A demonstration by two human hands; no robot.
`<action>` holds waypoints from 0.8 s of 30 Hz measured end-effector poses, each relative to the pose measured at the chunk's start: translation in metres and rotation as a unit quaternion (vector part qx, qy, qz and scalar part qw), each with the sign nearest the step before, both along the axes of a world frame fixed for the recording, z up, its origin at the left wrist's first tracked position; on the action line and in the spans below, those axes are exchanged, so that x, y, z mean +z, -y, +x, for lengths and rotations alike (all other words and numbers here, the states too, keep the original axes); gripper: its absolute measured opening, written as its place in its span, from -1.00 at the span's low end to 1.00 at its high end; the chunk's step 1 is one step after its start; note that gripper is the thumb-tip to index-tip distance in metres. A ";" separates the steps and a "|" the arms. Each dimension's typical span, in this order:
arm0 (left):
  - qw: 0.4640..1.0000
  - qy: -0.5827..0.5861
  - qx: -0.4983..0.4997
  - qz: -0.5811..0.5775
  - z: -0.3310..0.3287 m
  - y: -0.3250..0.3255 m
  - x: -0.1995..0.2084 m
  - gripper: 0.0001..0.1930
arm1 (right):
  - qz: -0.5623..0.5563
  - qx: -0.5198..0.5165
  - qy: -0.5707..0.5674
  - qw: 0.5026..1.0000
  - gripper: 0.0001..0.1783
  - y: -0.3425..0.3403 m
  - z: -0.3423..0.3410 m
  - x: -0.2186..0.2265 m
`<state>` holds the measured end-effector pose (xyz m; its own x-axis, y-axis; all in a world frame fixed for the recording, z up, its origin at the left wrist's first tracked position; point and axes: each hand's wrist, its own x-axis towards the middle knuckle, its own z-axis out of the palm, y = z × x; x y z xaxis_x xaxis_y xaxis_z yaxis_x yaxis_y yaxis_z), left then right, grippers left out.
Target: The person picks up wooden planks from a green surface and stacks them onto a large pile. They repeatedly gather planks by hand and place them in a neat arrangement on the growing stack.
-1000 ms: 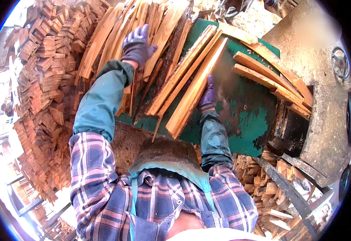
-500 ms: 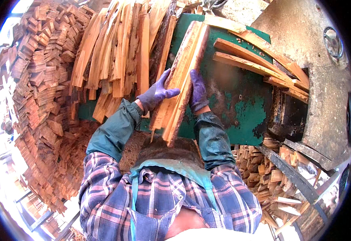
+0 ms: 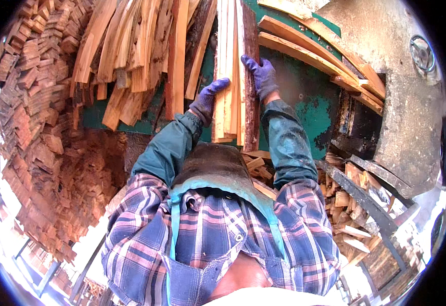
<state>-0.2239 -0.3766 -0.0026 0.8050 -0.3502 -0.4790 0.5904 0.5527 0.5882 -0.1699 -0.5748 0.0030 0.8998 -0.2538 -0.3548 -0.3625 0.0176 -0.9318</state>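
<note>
Several long split wood strips (image 3: 227,61) stand side by side as one bundle over the green metal table (image 3: 312,109). My left hand (image 3: 208,101), in a purple glove, presses against the bundle's left side with its thumb over the top. My right hand (image 3: 261,76), gloved the same way, grips the right side, where a strip with dark bark (image 3: 251,112) forms the edge. The bundle points nearly straight away from me, its near ends just beyond my dark apron (image 3: 210,163). Its far ends run out of the picture.
More long strips (image 3: 149,46) are piled on the table's left. Several curved strips (image 3: 304,43) lie at the right beside a dark opening (image 3: 358,127). A tall stack of short cut blocks (image 3: 34,127) fills the left; loose wood pieces (image 3: 342,199) lie low at right, by a metal bar (image 3: 363,196).
The bundle has turned from slanting to nearly straight ahead, and its near ends look more even. My right hand has shifted up and right along it; the whole view has moved slightly.
</note>
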 end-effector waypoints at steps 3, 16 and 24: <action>0.993 0.109 -0.037 -0.033 -0.012 -0.021 -0.040 -0.54 | -0.003 0.035 0.138 0.990 -0.25 -0.014 0.003 0.018; 0.947 0.243 0.041 -0.207 -0.029 -0.057 -0.128 -0.61 | -0.081 0.143 0.025 0.986 -0.53 -0.015 0.122 0.084; 0.992 0.074 0.029 -0.097 -0.014 -0.031 -0.021 -0.49 | -0.281 0.328 -0.031 0.901 0.00 -0.078 0.031 0.091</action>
